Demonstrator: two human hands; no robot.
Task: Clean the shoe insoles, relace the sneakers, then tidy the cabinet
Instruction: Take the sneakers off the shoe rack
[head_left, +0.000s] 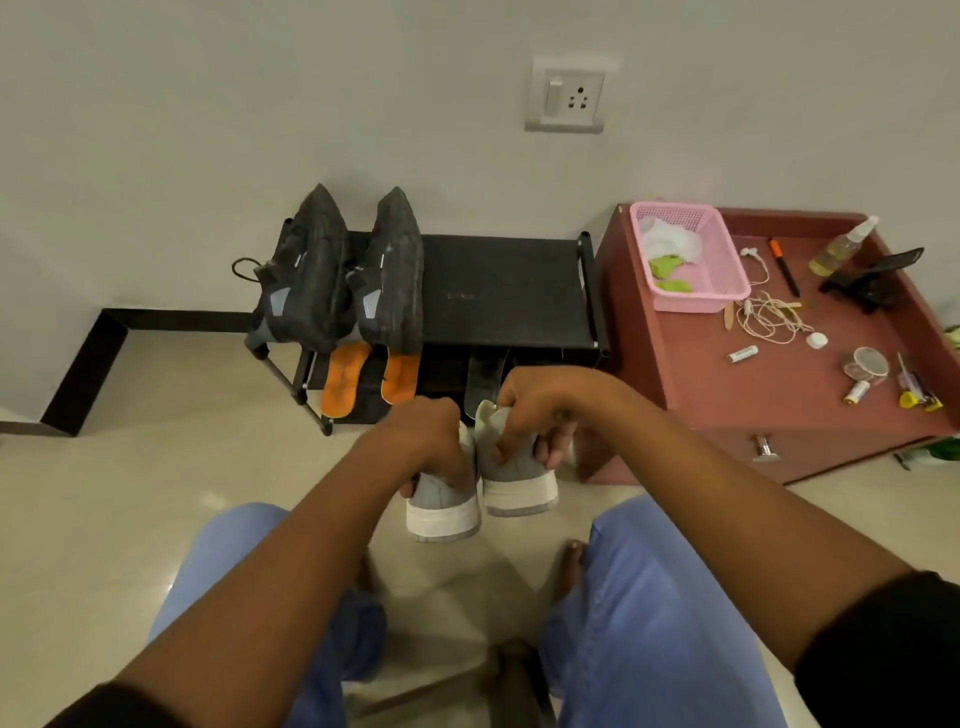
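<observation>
Two grey sneakers, light and stiff-soled (uppers soft), gripped at the collars: left hand one, right hand the other.

The right half of the black shoe rack's top shelf is left bare, bounded on the left by 2 dark sneakers and on the right by the red cabinet. The lower shelf is partly filled by 2 orange insoles and a dark insole. The cabinet top is crowded by a pink basket, cords and small items.
</observation>
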